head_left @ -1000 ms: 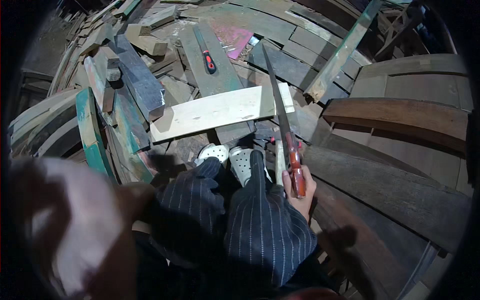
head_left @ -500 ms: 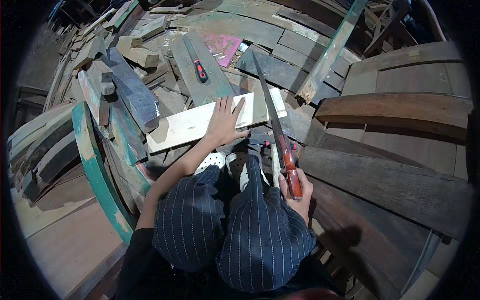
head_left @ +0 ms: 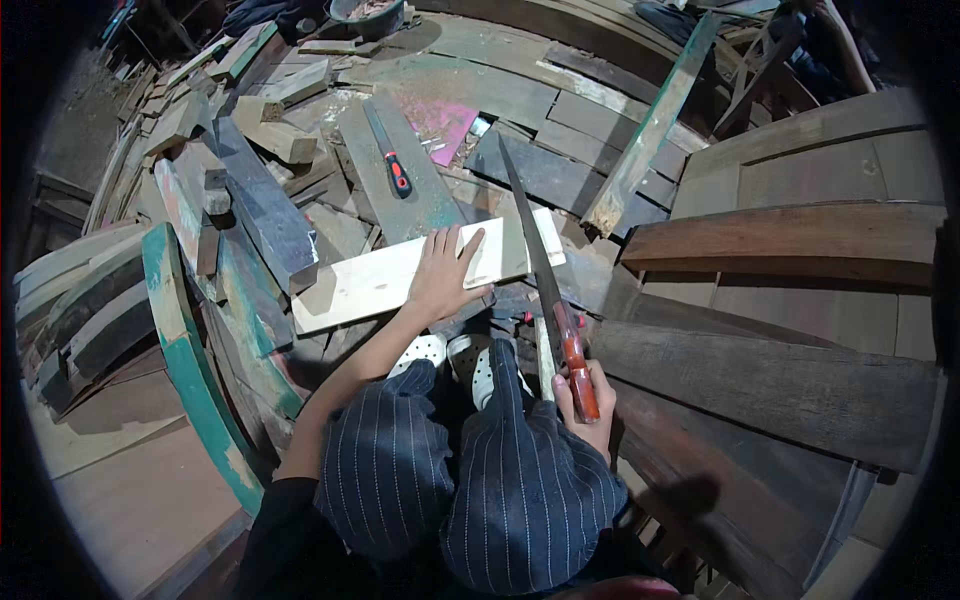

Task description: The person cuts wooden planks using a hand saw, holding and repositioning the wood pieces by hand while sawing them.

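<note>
We are resting our left hand (head_left: 445, 275), fingers spread, on a pale board (head_left: 365, 284) lying across a grey plank (head_left: 422, 195) at its near end. Our right hand (head_left: 593, 412) is gripping a saw (head_left: 547, 276) by its red-brown handle, the blade crossing the board's right end. Beyond, a red-and-black-handled tool (head_left: 398, 176) is lying on the plank.

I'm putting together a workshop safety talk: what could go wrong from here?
The left hand lies flat on the pale board, near what looks like a handsaw; a leftward slip might cut that hand.

The board lies across a grey plank amid jumbled timber, so it could rock under pressure.

The white clogs sit close to the board and are perforated, so they may protect little if the right hand drops the handsaw.
</note>
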A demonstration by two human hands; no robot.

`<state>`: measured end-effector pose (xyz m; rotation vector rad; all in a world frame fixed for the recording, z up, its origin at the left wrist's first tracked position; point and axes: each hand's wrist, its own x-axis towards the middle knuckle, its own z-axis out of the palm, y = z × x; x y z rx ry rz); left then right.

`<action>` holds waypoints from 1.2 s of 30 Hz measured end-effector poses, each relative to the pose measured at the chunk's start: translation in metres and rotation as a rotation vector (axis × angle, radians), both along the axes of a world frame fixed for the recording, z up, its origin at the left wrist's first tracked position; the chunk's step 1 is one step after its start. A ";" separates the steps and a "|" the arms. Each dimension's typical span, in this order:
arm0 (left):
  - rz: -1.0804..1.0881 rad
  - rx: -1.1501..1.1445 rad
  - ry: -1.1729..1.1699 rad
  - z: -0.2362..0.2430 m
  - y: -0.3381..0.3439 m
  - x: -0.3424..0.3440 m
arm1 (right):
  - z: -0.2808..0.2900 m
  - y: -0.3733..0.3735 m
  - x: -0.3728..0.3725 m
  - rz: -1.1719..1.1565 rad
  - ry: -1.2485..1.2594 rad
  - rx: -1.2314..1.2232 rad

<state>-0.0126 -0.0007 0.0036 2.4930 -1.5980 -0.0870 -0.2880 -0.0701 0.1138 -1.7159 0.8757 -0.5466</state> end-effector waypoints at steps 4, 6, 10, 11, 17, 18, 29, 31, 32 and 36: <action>-0.024 0.058 -0.148 -0.002 0.002 0.000 | -0.002 0.001 0.002 0.052 -0.011 -0.009; -0.047 0.088 -0.117 0.000 -0.002 0.006 | 0.000 0.000 0.004 0.061 -0.024 -0.005; -0.064 0.053 -0.114 -0.001 0.000 0.007 | -0.008 0.002 0.000 0.023 -0.037 0.045; -0.083 0.015 -0.138 -0.002 -0.002 0.006 | -0.010 0.003 -0.002 -0.006 -0.050 0.098; -0.084 0.091 -0.115 0.004 -0.003 0.002 | -0.009 0.006 -0.011 -0.045 -0.030 0.082; -0.085 0.082 -0.157 0.005 -0.005 0.001 | -0.003 0.008 -0.014 -0.071 -0.049 0.087; -0.104 0.029 -0.004 0.010 -0.024 0.003 | 0.017 -0.007 -0.022 -0.042 -0.021 -0.017; -0.072 -0.007 -0.036 0.007 -0.003 0.017 | 0.006 -0.001 -0.013 -0.015 -0.021 0.129; -0.067 -0.057 -0.081 0.005 0.011 0.022 | 0.011 0.003 -0.007 0.016 -0.025 0.059; -0.079 0.046 -0.129 0.000 0.004 0.003 | 0.005 0.005 -0.017 -0.016 0.006 0.030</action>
